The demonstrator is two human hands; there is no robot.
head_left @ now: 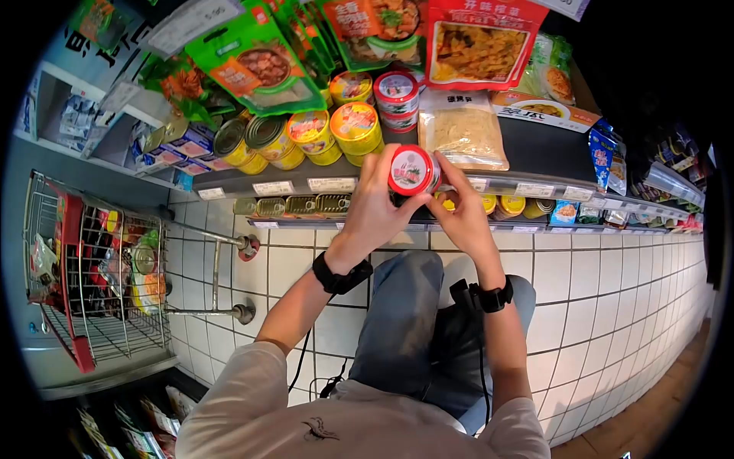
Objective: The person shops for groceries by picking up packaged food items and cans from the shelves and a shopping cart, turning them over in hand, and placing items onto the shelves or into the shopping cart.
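A small round can with a red-rimmed lid [410, 170] is held between both hands in front of the shelf edge. My left hand [376, 203] has its fingers around the can's left side, with the thumb below. From the right, my right hand [461, 214] touches the can with its fingertips. Just behind on the shelf stand similar stacked red-lidded cans [397, 99], beside yellow cans [355, 130]. A clear pouch of beige food [461, 131] lies to their right.
Hanging green packets [256, 65] and a red packet [482, 44] are above the shelf. Price tags line the shelf edge [332, 184]. Flat tins and more cans fill the lower shelf. A loaded shopping cart [76, 283] stands at the left on the tiled floor.
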